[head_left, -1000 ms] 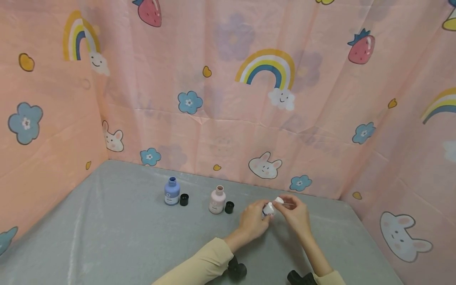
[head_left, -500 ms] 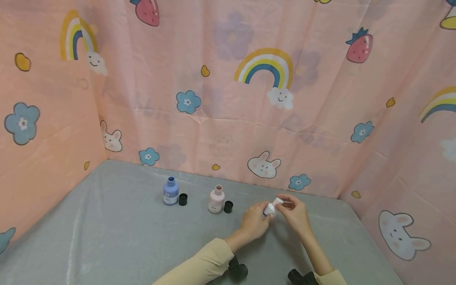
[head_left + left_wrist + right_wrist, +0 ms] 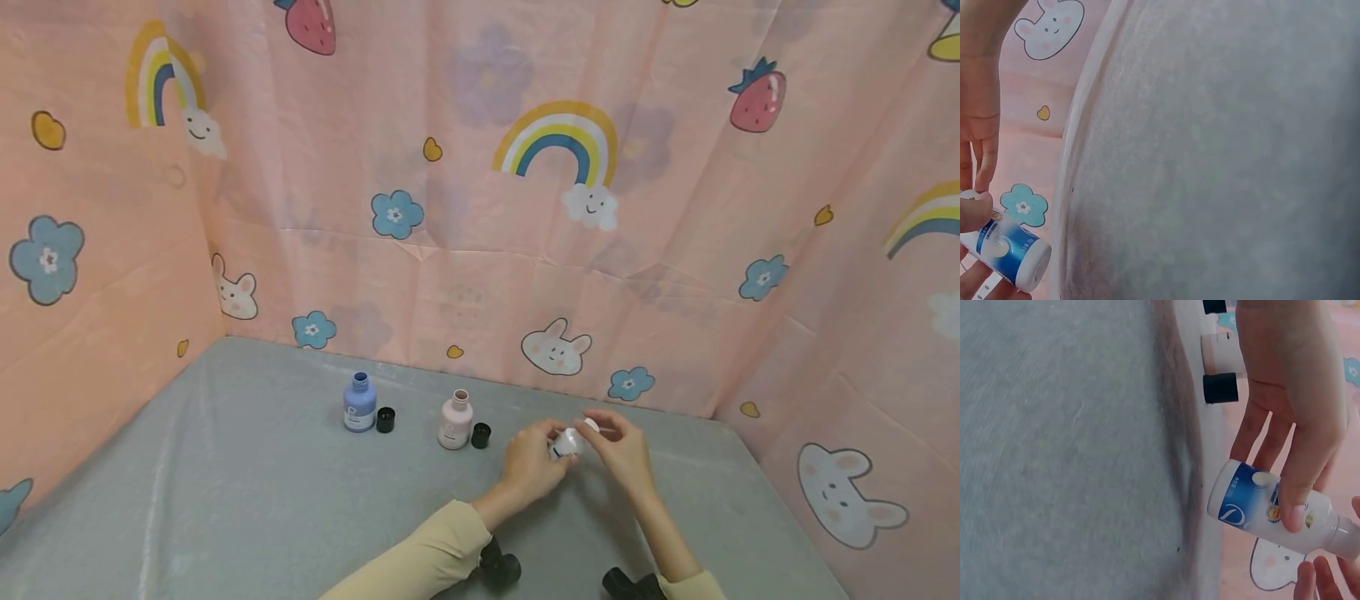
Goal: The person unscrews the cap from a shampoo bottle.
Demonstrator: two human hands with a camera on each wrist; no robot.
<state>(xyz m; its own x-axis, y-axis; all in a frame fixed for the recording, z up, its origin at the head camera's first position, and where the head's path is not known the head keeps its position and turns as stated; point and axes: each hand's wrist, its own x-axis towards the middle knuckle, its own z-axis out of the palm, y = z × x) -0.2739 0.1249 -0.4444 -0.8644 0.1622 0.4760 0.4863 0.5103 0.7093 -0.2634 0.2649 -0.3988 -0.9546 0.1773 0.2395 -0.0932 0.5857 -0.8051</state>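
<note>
My left hand (image 3: 531,458) grips a small white plastic bottle (image 3: 566,443) around its body, held tilted above the right part of the table. In the right wrist view the bottle's blue-and-white label (image 3: 1238,497) shows, with the left thumb (image 3: 1294,515) pressed along its side. At the bottle's top end, my right hand (image 3: 624,454) pinches the white cap (image 3: 590,426) between thumb and fingers. Right fingertips (image 3: 1322,581) lie close to the narrow top of the bottle in the right wrist view. The left wrist view catches the bottle's base (image 3: 1034,267).
A blue bottle (image 3: 360,407) stands uncapped at the back left, its black cap (image 3: 386,420) beside it. Nearer the hands stands an uncapped pale pink bottle (image 3: 455,425) with another black cap (image 3: 481,435). A pink patterned curtain (image 3: 480,275) borders the grey-covered table (image 3: 300,517).
Both hands stay in nearly the same place. The white bottle has tipped a little further sideways, and the right fingers have shifted slightly around the cap.
</note>
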